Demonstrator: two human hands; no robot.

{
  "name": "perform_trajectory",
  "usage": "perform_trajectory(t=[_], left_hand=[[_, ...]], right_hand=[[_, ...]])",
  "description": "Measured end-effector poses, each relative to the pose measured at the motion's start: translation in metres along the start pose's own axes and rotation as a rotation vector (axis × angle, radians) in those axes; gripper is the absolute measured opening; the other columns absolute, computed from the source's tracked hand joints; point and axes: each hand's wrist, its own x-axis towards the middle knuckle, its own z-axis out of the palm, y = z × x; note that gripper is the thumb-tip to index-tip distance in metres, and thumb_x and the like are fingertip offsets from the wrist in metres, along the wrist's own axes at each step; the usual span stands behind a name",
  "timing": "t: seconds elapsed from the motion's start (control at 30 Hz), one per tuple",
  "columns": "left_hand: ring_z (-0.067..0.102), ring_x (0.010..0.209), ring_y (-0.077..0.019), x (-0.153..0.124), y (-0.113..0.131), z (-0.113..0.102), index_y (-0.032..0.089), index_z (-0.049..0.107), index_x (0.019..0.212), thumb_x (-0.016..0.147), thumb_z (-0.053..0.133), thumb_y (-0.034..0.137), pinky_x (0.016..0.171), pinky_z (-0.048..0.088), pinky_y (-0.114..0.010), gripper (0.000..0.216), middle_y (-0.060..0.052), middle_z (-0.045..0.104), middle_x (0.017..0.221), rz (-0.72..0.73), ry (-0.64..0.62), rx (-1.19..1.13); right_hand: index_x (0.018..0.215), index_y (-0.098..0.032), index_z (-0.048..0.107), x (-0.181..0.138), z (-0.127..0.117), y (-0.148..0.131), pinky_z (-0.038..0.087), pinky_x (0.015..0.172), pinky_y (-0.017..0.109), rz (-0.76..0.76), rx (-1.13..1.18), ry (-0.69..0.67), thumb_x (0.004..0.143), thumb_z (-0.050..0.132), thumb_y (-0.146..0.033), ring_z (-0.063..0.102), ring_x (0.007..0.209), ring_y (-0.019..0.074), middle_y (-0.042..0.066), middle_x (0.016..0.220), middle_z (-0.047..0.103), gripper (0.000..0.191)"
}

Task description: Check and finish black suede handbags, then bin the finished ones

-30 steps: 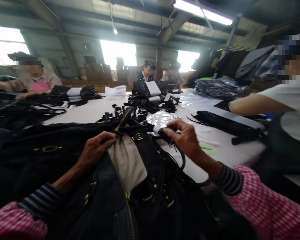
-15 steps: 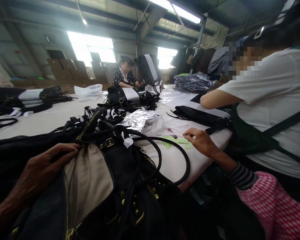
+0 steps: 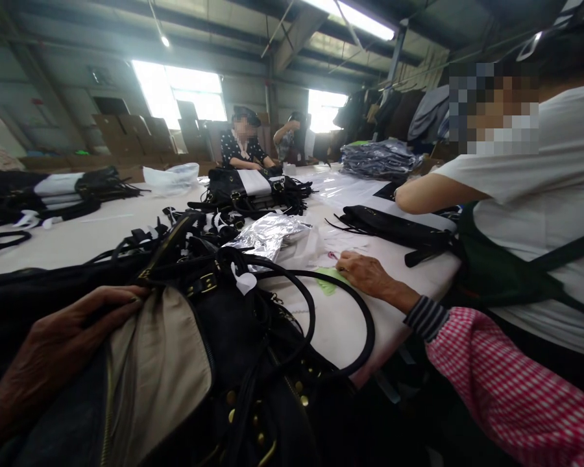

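A black bag (image 3: 224, 331) is lying unzipped at the front of a white bench (image 3: 111, 224), its soft, creased beige lining (image 3: 170, 353) showing between toothed brass-coloured zip edges. The left hand (image 3: 73, 337) is gripping the bag near the top of the opening, fingers pinched on the fabric. The right hand (image 3: 367, 274) is reaching over the bench to flat, pale-green paper pieces (image 3: 327, 284); its fingers are bunching together, but whether they are gripping one cannot be told. Smooth, rounded black handles (image 3: 368, 324) are arching between the hands, partly covering the green pieces from view. A curled white tag (image 3: 244, 282) is hanging beside them. Beyond, crinkled shiny plastic (image 3: 270, 235) is lying beside tangled black straps (image 3: 199, 237), with white-banded black bags (image 3: 255, 183) stacking up behind. A co-worker in a white shirt (image 3: 540, 194) is leaning in at the right.
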Motion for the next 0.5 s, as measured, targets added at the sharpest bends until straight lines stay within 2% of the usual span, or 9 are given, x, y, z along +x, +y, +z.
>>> perform_trajectory(t=[0.07, 0.13, 0.27, 0.37, 0.43, 0.5], left_hand=[[0.063, 0.121, -0.027, -0.002, 0.002, -0.001, 0.033, 0.068, 0.108, 0.078, 0.056, 0.084, 0.117, 0.041, -0.047, 0.06, 0.009, 0.07, 0.129, -0.062, -0.069, -0.083], [0.061, 0.124, -0.0276, -0.003, 0.006, -0.003, 0.032, 0.068, 0.108, 0.077, 0.06, 0.079, 0.119, 0.037, -0.046, 0.057, 0.009, 0.069, 0.129, -0.099, -0.096, -0.131], [0.064, 0.118, -0.0284, -0.004, 0.021, -0.006, 0.028, 0.07, 0.104, 0.071, 0.064, 0.079, 0.114, 0.043, -0.041, 0.061, 0.005, 0.072, 0.123, -0.109, -0.099, -0.181], [0.066, 0.111, -0.0289, -0.004, 0.031, -0.008, 0.027, 0.072, 0.1, 0.069, 0.064, 0.081, 0.11, 0.047, -0.039, 0.064, 0.002, 0.075, 0.116, -0.089, -0.082, -0.181], [0.068, 0.107, -0.0292, -0.004, 0.034, -0.009, 0.026, 0.073, 0.098, 0.066, 0.063, 0.083, 0.107, 0.048, -0.039, 0.066, 0.001, 0.076, 0.113, -0.078, -0.072, -0.174], [0.069, 0.104, -0.0292, -0.004, 0.035, -0.008, 0.026, 0.073, 0.098, 0.065, 0.062, 0.085, 0.106, 0.049, -0.039, 0.068, 0.0, 0.076, 0.112, -0.069, -0.064, -0.171]], right_hand=[[0.093, -0.015, 0.071, 0.008, 0.001, -0.007, 0.045, 0.074, 0.028, -0.017, -0.026, -0.024, 0.097, 0.044, -0.01, 0.067, 0.092, 0.0217, 0.013, 0.107, 0.069, 0.028], [0.095, -0.012, 0.071, 0.013, 0.001, -0.01, 0.045, 0.073, 0.029, -0.013, -0.017, -0.023, 0.097, 0.044, -0.009, 0.068, 0.088, 0.0227, 0.017, 0.107, 0.07, 0.027], [0.089, -0.012, 0.071, 0.019, -0.006, -0.001, 0.046, 0.074, 0.03, 0.035, 0.063, 0.006, 0.091, 0.054, -0.011, 0.069, 0.084, 0.0235, 0.014, 0.093, 0.072, 0.018], [0.084, -0.013, 0.07, 0.015, -0.018, 0.008, 0.047, 0.07, 0.026, 0.096, 0.167, 0.055, 0.09, 0.055, -0.016, 0.068, 0.072, 0.0181, 0.008, 0.076, 0.071, 0.016], [0.083, -0.013, 0.07, 0.008, -0.027, 0.011, 0.046, 0.061, 0.024, 0.155, 0.376, 0.096, 0.089, 0.057, -0.023, 0.063, 0.061, 0.0145, 0.004, 0.067, 0.068, 0.017], [0.079, -0.013, 0.07, 0.0, -0.035, 0.009, 0.039, 0.05, 0.022, 0.222, 0.711, 0.124, 0.083, 0.064, -0.032, 0.055, 0.051, 0.0119, 0.002, 0.058, 0.063, 0.021]])
